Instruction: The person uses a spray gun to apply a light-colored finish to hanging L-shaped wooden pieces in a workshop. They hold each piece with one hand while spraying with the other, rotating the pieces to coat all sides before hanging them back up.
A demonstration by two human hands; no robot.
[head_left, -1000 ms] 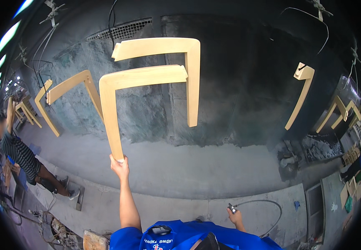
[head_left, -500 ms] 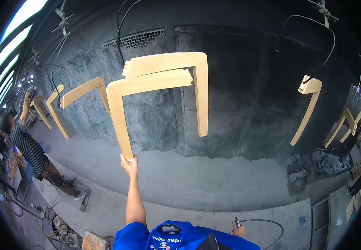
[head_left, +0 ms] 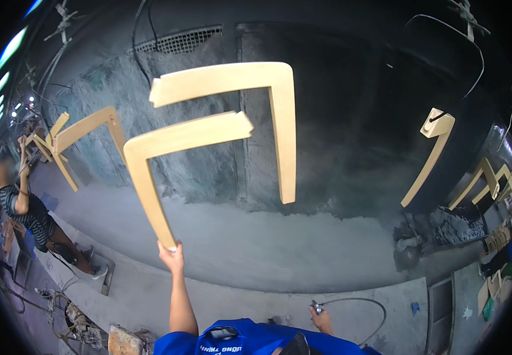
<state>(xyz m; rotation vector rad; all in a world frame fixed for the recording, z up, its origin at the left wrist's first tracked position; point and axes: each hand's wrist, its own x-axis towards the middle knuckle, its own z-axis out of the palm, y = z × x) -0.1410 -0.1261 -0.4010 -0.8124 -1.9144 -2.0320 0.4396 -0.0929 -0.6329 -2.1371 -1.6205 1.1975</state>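
Observation:
My left hand (head_left: 171,258) is closed round the lower end of an L-shaped pale wooden frame piece (head_left: 149,177), like a chair leg joined to an arm. Its long leg slants up from my grip, and its upper bar points right, ending in a cut joint. Just behind and above it hangs a similar wooden piece (head_left: 282,136), with its leg pointing down on the right; the two look apart. Low near my body, my right hand (head_left: 322,322) grips a small metal spray gun (head_left: 316,307) with a dark hose (head_left: 374,303) curving off to the right.
More wooden frame pieces hang at left (head_left: 84,123) and right (head_left: 430,157). A dark, dusty wall panel (head_left: 327,130) stands ahead, above a grey floor ledge (head_left: 303,248). At far left stands a co-worker (head_left: 28,207) with a raised arm. A stained block (head_left: 127,342) and tangled hoses lie lower left.
The held wooden piece has swung left and down, widening the gap to the hanging piece. My right hand with the spray gun sits slightly farther left. The whole view has shifted a little.

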